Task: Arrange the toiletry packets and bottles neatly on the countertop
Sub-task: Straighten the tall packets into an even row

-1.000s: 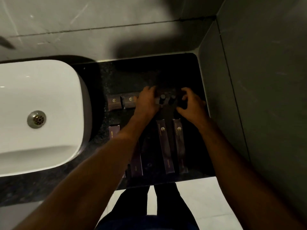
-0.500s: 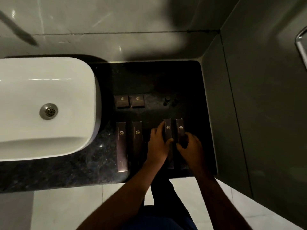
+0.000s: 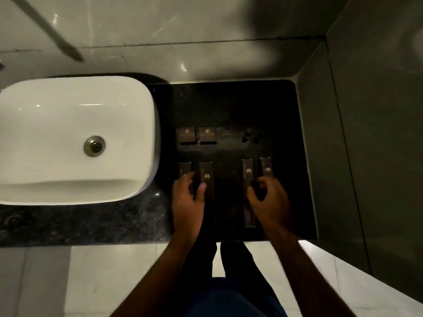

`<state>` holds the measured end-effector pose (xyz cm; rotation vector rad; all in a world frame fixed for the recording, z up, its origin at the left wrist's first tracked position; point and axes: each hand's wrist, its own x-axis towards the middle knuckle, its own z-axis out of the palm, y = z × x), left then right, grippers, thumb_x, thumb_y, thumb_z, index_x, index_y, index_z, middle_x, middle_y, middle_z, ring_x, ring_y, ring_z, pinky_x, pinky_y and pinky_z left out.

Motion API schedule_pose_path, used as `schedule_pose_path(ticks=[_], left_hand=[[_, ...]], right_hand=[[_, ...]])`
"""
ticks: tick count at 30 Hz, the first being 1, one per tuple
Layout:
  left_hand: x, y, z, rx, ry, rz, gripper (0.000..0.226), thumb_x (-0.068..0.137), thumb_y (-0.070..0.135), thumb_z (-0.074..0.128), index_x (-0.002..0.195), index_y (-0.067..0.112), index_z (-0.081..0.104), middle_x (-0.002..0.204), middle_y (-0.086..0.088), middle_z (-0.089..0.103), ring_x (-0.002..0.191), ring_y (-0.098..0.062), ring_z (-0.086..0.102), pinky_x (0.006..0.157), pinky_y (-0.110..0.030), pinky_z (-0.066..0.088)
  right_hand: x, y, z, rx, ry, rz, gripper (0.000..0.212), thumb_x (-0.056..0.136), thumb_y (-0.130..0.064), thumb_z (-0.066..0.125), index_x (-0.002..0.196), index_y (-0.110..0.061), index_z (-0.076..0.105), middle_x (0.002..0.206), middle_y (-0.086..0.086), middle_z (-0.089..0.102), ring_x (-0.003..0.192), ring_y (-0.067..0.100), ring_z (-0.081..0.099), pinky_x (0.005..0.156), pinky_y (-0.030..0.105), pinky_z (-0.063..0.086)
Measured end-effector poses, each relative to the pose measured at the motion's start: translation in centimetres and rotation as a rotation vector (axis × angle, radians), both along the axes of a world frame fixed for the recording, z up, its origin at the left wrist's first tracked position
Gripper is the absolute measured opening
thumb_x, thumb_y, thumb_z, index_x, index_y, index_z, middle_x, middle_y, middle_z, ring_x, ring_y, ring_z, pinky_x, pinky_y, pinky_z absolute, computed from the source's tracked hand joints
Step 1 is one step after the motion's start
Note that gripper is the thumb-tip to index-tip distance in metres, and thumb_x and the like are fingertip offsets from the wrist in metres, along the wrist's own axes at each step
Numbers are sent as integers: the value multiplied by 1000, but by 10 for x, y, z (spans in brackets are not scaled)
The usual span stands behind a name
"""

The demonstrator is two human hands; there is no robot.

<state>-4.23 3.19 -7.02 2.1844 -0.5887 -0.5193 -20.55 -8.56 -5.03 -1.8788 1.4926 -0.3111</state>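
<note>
Half a second ago both hands sat together on the right-hand pair of long packets; now they have split. The left hand point(image 3: 187, 202) has crossed to the left pair, while the right hand point(image 3: 270, 200) remains on the right pair. In the judgement of this moment, that means the right pair is close to squared and the left pair is now being trued up, so the layout is nearly finished.

On the dark countertop point(image 3: 229, 106), to the right of the white basin point(image 3: 68, 138), the things stand in two rows. At the far side, toward 12 o'clock, two small square packets point(image 3: 196, 135) sit side by side with a narrow gap, and toward 1 o'clock two small dark bottles point(image 3: 250, 137) stand close together, hard to make out in the shadow. Nearer the counter's front edge lie four long packets running 12 to 6: the left pair point(image 3: 206, 172) and the right pair point(image 3: 248, 170), well apart from each other.

The left hand lies palm down, fingers spread over the gap between its two packets, thumb on the inner one; it presses and nudges rather than grips. The right hand is curled, fingers bent over the gap between its two packets, thumb on the inner one; whether it pinches a packet or only rests on it cannot be told. Both forearms reach in from 6 o'clock.
</note>
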Motion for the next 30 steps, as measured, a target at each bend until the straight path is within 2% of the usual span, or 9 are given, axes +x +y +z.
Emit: schedule_pose_path(ticks=[3,6,12,15,21,23,25,27,30], left_hand=[[26,29,-8,132,88,156,47,92,29,64,135,17,51,131,-14,54,118,-29,56,100,-53,47],[33,22,-11,295,135,110,58,88,29,67,141,17,46,134,-16,55,122,-33,55,107,-47,43],[26,12,-13,265,158,46,57,88,25,67,141,25,45,134,-7,51,121,-24,56,100,-30,39],[27,10,-14,239,163,41,60,88,28,68,142,25,43,135,-7,49,122,-24,54,98,-26,37],[52,-15,-4,231,43,25,63,88,41,62,144,25,37,145,-9,41,133,-28,44,108,-40,38],[68,-41,2,145,-73,-79,55,91,32,60,142,23,41,145,-10,39,133,-28,42,109,-37,38],[90,-71,5,121,-157,-202,53,90,16,60,141,20,45,147,-11,37,135,-30,38,110,-32,34],[115,-98,6,220,-202,-353,67,83,6,62,145,17,43,151,-14,35,137,-36,34,114,-34,29],[141,-122,4,452,-209,-553,87,81,11,66,155,20,22,157,-13,27,141,-41,26,116,-52,27]], right_hand=[[50,38,-9,117,75,190,41,85,-41,64,122,-27,51,123,0,53,98,19,60,74,30,52],[82,62,-21,138,193,282,66,81,-51,63,135,-23,37,134,4,41,103,28,61,78,40,55],[90,65,-37,177,211,247,70,79,-50,67,135,-21,35,132,6,41,99,29,63,71,33,49],[85,60,-39,193,167,250,71,79,-50,67,136,-20,35,134,6,41,103,29,61,79,37,51],[87,44,-34,232,125,151,83,70,-65,60,137,-28,28,138,3,39,114,33,53,88,44,48],[102,21,-33,94,92,118,71,75,-56,63,135,-26,38,134,4,44,114,28,54,83,35,45],[122,-12,-33,-55,45,136,59,81,-35,69,133,-20,45,134,8,46,116,27,52,83,29,43],[143,-48,-32,-120,38,217,64,77,-17,73,135,-18,46,137,11,44,122,30,46,92,36,47],[167,-90,-32,-54,80,416,83,71,-12,76,144,-20,37,146,11,35,128,35,37,103,47,42]])
